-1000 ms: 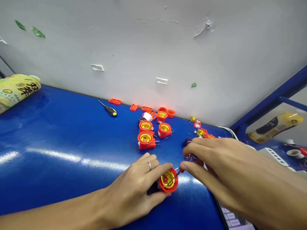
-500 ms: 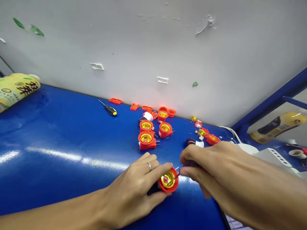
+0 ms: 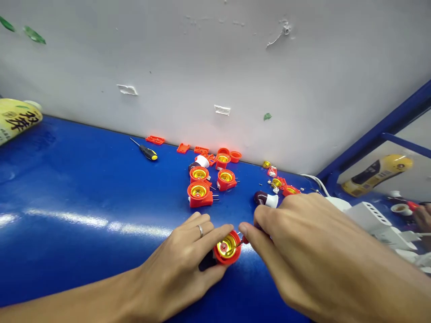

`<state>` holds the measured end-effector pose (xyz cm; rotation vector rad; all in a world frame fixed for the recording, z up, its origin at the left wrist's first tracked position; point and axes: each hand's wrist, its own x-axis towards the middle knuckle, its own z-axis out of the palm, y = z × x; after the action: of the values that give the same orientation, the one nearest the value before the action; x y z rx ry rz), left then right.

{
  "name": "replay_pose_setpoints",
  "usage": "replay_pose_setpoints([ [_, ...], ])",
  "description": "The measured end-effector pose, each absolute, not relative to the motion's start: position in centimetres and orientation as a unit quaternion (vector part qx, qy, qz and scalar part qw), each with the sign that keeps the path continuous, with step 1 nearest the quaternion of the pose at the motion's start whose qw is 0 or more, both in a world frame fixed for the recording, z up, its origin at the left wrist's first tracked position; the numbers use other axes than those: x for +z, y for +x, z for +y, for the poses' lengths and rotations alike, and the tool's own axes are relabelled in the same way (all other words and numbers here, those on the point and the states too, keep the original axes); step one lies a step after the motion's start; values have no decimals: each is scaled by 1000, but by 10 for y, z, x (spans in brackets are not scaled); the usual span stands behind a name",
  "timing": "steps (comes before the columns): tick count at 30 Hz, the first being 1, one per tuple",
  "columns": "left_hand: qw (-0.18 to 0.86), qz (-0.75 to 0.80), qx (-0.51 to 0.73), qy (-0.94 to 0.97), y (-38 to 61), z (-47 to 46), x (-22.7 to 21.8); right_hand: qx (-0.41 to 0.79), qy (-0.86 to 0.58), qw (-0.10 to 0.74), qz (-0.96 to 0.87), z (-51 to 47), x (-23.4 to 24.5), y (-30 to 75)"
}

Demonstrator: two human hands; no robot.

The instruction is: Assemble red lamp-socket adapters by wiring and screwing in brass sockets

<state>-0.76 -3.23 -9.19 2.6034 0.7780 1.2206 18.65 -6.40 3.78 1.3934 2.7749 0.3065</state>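
My left hand (image 3: 185, 251) is closed around a red plug-in lamp socket (image 3: 227, 247), thumb in front and forefinger along its rim. The socket faces up toward me, its brass threaded sleeve showing. My right hand (image 3: 292, 233) grips a screwdriver (image 3: 239, 244); most of the handle is hidden by the fingers, and its shaft slants into the brass sleeve. What the tip touches cannot be made out. Just beyond the right hand lies a dark-and-white socket (image 3: 266, 198). Behind my hands stand several more red sockets, the nearest red socket (image 3: 200, 194) with its prongs pointing right.
A black-and-yellow screwdriver (image 3: 148, 153) lies near the wall. Red covers (image 3: 155, 140) and loose brass parts (image 3: 278, 182) line the back of the blue table (image 3: 101, 188). At left lies a yellow bottle (image 3: 20, 119); at right is a white power strip (image 3: 368, 215). Another person's hand (image 3: 423, 219) shows far right.
The view has shifted slightly, so everything appears a little further left. My right hand has turned around the screwdriver, its thumb now stretched toward the socket. The left hand keeps its hold.
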Motion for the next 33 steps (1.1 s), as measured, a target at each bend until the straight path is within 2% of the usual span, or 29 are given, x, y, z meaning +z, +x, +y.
replay_pose_setpoints([
  [7, 93, 264, 384, 880, -10, -29, -96, 116, 484, 31, 867, -58, 40, 199],
  [14, 93, 251, 386, 883, -10, -27, -93, 172, 427, 48, 887, -61, 36, 205],
  [17, 95, 242, 389, 884, -10, -25, -92, 191, 404, 81, 891, -65, 36, 202],
  [24, 94, 248, 391, 882, -9, -25, -96, 95, 457, 160, 870, -63, 42, 185],
  [29, 160, 283, 387, 863, -10, -19, -94, 62, 523, 13, 850, -49, 48, 199],
  [33, 228, 335, 360, 840, -11, -15, -84, 4, 652, -54, 757, -38, 69, 218],
])
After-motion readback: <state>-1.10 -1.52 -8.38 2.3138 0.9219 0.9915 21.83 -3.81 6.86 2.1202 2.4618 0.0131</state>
